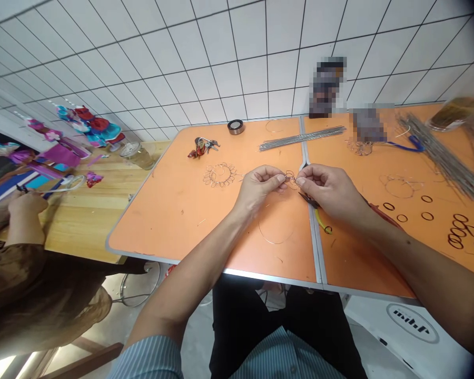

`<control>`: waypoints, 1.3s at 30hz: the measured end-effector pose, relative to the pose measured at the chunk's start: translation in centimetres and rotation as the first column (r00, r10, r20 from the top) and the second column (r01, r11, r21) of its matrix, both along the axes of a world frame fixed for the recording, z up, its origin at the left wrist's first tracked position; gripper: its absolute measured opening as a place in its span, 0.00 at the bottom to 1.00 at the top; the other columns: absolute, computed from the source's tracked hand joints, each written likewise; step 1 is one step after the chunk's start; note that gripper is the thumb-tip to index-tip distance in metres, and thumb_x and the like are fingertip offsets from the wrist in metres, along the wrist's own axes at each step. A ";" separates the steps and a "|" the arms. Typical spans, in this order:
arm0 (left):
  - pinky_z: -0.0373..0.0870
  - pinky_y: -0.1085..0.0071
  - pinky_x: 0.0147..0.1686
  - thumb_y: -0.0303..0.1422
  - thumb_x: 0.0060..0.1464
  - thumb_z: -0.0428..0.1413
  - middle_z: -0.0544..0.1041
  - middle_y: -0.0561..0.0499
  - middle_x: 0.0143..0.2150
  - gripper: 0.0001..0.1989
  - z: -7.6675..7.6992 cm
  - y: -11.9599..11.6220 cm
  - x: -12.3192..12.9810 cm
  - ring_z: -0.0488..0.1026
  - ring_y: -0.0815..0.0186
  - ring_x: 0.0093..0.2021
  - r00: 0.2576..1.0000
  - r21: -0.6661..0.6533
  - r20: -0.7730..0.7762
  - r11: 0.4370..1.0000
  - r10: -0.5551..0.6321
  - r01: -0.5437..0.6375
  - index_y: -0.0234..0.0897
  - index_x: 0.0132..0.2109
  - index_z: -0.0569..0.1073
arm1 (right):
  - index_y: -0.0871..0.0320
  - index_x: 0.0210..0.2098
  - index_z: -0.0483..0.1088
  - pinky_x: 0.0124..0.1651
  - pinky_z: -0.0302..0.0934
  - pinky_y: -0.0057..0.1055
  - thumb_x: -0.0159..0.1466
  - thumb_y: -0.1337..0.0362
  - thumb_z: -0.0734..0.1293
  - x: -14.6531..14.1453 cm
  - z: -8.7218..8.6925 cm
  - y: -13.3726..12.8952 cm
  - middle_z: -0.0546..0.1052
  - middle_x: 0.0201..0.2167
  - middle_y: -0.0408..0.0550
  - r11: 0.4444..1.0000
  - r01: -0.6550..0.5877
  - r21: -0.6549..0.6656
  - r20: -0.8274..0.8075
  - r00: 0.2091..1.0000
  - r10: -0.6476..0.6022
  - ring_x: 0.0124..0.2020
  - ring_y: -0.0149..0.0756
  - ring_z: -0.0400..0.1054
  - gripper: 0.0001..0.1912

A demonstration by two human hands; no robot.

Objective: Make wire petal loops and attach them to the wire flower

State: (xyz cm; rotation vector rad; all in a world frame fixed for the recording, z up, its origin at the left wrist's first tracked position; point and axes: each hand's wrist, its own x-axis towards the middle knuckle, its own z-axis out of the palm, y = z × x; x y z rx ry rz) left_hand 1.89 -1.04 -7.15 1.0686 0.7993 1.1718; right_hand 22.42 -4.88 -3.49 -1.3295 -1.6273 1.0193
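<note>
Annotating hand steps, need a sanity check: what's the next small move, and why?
Probably a small bend of the thin wire by the right hand, with the left hand as anchor: both hands' fingertips meet at the wire, which shows small curls between them.

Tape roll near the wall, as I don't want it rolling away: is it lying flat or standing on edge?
Flat: the tape roll rests on the orange table with its opening facing up.
</note>
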 end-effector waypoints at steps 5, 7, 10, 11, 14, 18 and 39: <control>0.78 0.73 0.39 0.45 0.47 0.80 0.87 0.48 0.38 0.24 0.1 -0.1 0.0 0.82 0.70 0.34 1.000 0.017 -0.008 1.000 -0.010 0.010 0.35 0.39 0.80 | 0.60 0.39 0.76 0.34 0.54 0.28 0.69 0.53 0.72 0.0 0.0 0.1 0.73 0.30 0.45 0.999 -0.024 -0.031 -0.050 0.999 0.022 0.30 0.27 0.62 0.14; 0.77 0.74 0.38 0.46 0.48 0.80 0.87 0.48 0.38 0.23 0.1 -0.1 0.0 0.82 0.70 0.34 1.000 0.048 -0.021 0.999 -0.002 0.003 0.35 0.39 0.80 | 0.60 0.39 0.75 0.34 0.54 0.28 0.68 0.54 0.72 0.0 -0.1 0.2 0.73 0.30 0.44 0.999 -0.024 -0.038 -0.055 0.998 0.022 0.29 0.27 0.62 0.14; 0.75 0.74 0.35 0.46 0.49 0.79 0.88 0.46 0.40 0.23 0.2 -0.2 0.1 0.81 0.70 0.34 0.999 0.070 -0.024 0.997 0.024 -0.022 0.35 0.39 0.80 | 0.60 0.40 0.76 0.34 0.54 0.28 0.69 0.55 0.71 -0.1 -0.2 0.2 0.73 0.30 0.44 0.999 -0.020 -0.040 -0.061 0.998 0.018 0.29 0.26 0.62 0.13; 0.75 0.74 0.35 0.46 0.49 0.79 0.88 0.45 0.42 0.22 0.2 -0.2 0.1 0.81 0.71 0.34 0.999 0.070 -0.026 0.997 0.036 -0.034 0.35 0.39 0.80 | 0.60 0.40 0.76 0.34 0.54 0.28 0.69 0.55 0.71 -0.1 -0.2 0.2 0.73 0.29 0.44 0.999 -0.015 -0.042 -0.062 0.998 0.013 0.29 0.26 0.62 0.13; 0.75 0.74 0.36 0.44 0.51 0.77 0.89 0.43 0.51 0.20 0.3 -0.4 0.2 0.81 0.71 0.36 0.997 0.068 -0.050 0.996 0.060 -0.057 0.36 0.39 0.80 | 0.60 0.40 0.76 0.33 0.54 0.27 0.69 0.57 0.72 -0.3 -0.1 0.2 0.74 0.29 0.44 0.998 -0.002 -0.070 -0.078 0.997 -0.003 0.29 0.26 0.63 0.12; 0.75 0.73 0.35 0.41 0.54 0.74 0.87 0.46 0.44 0.15 0.5 -0.6 0.3 0.78 0.70 0.36 0.992 0.087 -0.105 0.994 0.075 -0.066 0.36 0.40 0.81 | 0.60 0.40 0.75 0.36 0.63 0.25 0.69 0.57 0.74 -0.6 0.0 0.2 0.80 0.36 0.49 0.990 0.005 -0.138 -0.121 0.992 -0.022 0.32 0.27 0.70 0.11; 0.73 0.74 0.35 0.38 0.44 0.77 0.85 0.51 0.40 0.20 0.4 -0.4 0.5 0.76 0.73 0.34 0.999 -0.040 0.007 0.999 0.034 -0.034 0.37 0.39 0.78 | 0.59 0.42 0.75 0.33 0.65 0.23 0.67 0.63 0.74 -0.4 0.2 0.1 0.78 0.33 0.46 0.981 0.018 -0.195 -0.182 0.982 -0.054 0.29 0.25 0.69 0.07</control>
